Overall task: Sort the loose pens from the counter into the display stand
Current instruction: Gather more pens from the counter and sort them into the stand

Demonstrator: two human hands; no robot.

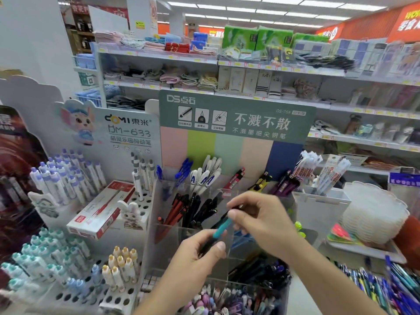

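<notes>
Left hand [200,251]: nearest to me, was pinching the low dark end of the pen [219,230].
Pen: teal grip, long axis ran up and to the right, hand to hand, right above the stand [204,233].
Right hand [256,221]: fingers curled onto the pen's top end.
Stand: clear compartments just behind and under the hands, so I'd guess a short drop, tip down.
Far: shelves [272,67] of socks.
</notes>
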